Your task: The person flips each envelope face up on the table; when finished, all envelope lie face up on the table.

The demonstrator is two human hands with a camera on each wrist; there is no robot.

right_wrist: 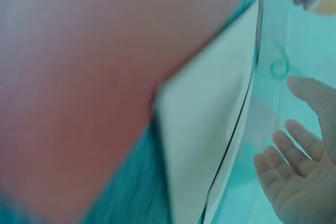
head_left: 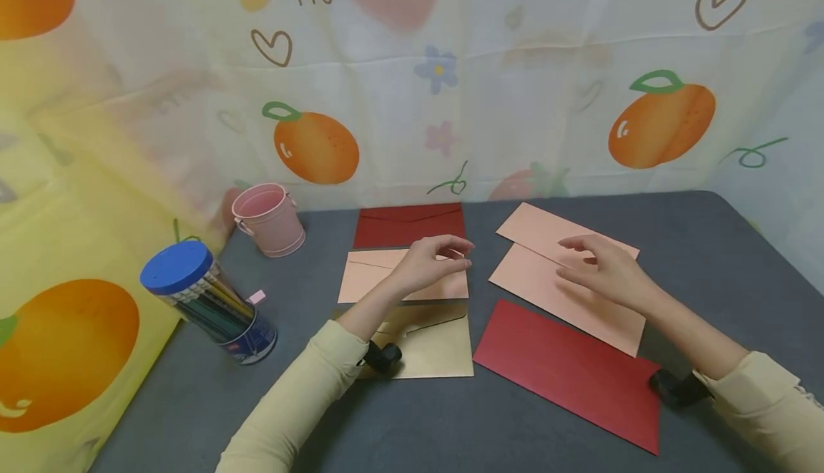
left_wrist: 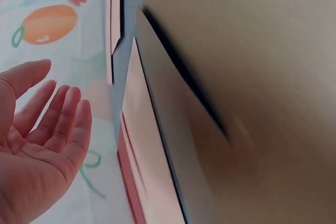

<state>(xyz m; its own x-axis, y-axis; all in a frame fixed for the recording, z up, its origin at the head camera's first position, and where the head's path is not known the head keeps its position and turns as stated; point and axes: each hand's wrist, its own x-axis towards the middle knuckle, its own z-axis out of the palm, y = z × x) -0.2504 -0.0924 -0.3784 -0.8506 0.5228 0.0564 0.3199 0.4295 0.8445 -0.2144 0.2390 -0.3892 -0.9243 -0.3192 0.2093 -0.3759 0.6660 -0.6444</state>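
Both hands hung loose over two groups of flat paper.
On my far left stood the pencil tub (head_left: 215, 308) and the pink bucket (head_left: 269, 224), apart from the envelopes. I had the left hand (head_left: 433, 264) above the small pink envelope (head_left: 368, 280), fingers relaxed and grasping nothing; the dark red envelope (head_left: 410, 227) lay behind it, the gold envelope (head_left: 434, 350) in front. Rightward, the right hand (head_left: 608, 270) hovered empty, thumb parted from fingers, over the upper pink piece (head_left: 537, 228) and lower pink piece (head_left: 569, 308), overlapping beside the red piece (head_left: 569, 380). Handling them well, I judged, called for light fingertips on one edge, lest neighbours slid.
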